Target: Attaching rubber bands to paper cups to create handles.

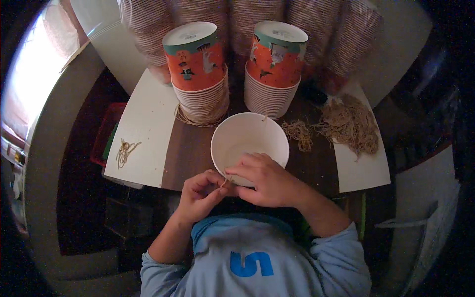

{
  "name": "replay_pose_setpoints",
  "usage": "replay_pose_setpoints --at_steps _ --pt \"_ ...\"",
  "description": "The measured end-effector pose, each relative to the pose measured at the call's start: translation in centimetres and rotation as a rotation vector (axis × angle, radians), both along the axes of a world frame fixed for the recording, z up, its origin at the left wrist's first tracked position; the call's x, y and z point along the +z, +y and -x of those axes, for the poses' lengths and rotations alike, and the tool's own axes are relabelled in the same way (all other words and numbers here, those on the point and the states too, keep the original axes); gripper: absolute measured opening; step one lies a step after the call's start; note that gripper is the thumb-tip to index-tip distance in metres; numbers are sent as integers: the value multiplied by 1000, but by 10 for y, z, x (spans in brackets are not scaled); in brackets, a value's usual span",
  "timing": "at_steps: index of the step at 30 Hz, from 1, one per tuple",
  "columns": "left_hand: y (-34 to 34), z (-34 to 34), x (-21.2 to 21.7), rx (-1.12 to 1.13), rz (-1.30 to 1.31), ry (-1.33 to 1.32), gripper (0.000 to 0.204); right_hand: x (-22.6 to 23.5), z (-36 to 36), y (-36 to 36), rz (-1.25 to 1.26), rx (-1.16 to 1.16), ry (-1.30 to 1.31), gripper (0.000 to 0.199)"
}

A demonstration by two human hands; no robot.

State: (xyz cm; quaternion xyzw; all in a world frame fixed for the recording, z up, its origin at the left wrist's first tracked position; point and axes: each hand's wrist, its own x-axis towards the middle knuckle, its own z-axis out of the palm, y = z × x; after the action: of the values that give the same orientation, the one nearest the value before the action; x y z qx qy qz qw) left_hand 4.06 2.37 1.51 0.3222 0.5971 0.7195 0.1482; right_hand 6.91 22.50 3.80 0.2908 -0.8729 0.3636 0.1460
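A white paper bucket stands at the table's near edge, its open mouth facing up toward me. At its near rim, my left hand pinches a thin tan string between thumb and fingers. My right hand grips the same rim, with fingers over the inside and the thumb outside. The fingertips of both hands nearly meet there, so the string's lower part is hidden. Another short bit of string shows at the bucket's far rim.
Two stacks of upturned paper buckets, the left and the right, stand behind, orange and green on top. String circles the left stack's base. A tangled string pile lies right, a smaller bunch beside it, and loose strings left. Wrapped cup stacks line the back.
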Motion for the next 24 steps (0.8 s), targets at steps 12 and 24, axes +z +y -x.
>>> replay_pose_setpoints --at_steps 12,24 --pt "-1 -21 5 360 393 102 10 10 -28 -14 -189 -216 272 13" --pt "7 -25 -14 253 -39 -307 9 -38 -48 -36 -220 -446 411 22"
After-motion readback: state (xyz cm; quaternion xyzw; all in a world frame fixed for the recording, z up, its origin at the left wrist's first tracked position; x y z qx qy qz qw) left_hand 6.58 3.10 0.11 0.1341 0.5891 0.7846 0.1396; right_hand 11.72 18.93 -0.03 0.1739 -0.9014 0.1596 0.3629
